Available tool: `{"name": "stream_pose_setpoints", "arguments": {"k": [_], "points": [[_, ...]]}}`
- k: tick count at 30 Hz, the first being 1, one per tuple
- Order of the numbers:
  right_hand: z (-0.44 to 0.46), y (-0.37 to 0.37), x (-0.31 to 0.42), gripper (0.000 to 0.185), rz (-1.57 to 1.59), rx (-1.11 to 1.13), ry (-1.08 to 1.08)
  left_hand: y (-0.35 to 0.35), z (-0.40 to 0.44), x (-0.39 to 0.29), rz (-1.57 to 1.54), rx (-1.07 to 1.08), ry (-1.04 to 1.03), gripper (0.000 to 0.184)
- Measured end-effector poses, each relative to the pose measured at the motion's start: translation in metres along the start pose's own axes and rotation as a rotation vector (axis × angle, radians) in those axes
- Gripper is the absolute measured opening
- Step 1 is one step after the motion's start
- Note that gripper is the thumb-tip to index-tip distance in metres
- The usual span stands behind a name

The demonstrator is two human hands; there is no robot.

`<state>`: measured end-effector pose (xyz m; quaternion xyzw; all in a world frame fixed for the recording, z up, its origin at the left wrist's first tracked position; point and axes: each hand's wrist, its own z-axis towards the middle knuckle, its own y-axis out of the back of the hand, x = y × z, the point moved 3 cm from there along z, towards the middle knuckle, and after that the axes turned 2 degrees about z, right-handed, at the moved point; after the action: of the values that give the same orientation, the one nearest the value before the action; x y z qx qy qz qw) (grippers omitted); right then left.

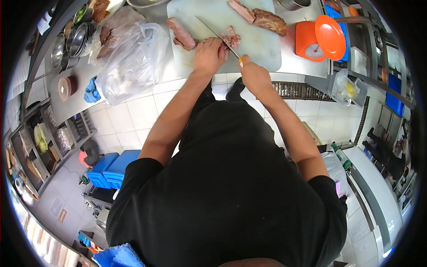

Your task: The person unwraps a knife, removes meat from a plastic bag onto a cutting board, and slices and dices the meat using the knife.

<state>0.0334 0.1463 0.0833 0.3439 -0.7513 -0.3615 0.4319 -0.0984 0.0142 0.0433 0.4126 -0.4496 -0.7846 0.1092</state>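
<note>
My right hand (255,76) is closed around the handle of a knife (218,36), whose blade slants up and left over the white cutting board (262,53). My left hand (209,54) rests on the board with its fingers together beside the blade; what lies under them is hidden. Chopped meat (231,38) lies in a small heap just beyond the blade. To the left of it is a long piece of meat (181,34), close to my left fingertips. At the board's far right lie a browned chunk (270,22) and a paler strip (241,11).
An orange scale (307,41) with a round orange pan (330,37) stands right of the board. Left are a clear plastic bag (131,66), a blue cloth (92,91), a brown-topped container (66,88) and stacked metal bowls (80,39).
</note>
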Motion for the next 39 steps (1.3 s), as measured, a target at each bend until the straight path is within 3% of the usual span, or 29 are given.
{"name": "stream_pose_setpoints", "arguments": {"k": [4,12,21,30,39], "points": [[0.025,-0.001,0.005,0.032,0.066,-0.009,0.045,-0.001,0.000,0.002,0.006,0.023,0.012,0.017],[0.028,0.010,-0.013,0.036,0.097,-0.001,0.030,0.011,-0.011,-0.024,0.181,0.040,0.006,0.051],[-0.004,0.006,-0.017,0.033,0.076,-0.019,-0.022,0.008,-0.002,0.006,0.051,0.207,-0.207,0.041],[-0.026,0.033,0.010,0.033,0.039,-0.049,-0.040,0.022,-0.007,-0.011,-0.049,0.119,0.003,0.035],[-0.061,0.036,0.023,0.031,-0.008,0.075,-0.078,0.017,-0.003,-0.005,0.031,0.146,-0.037,0.026]]}}
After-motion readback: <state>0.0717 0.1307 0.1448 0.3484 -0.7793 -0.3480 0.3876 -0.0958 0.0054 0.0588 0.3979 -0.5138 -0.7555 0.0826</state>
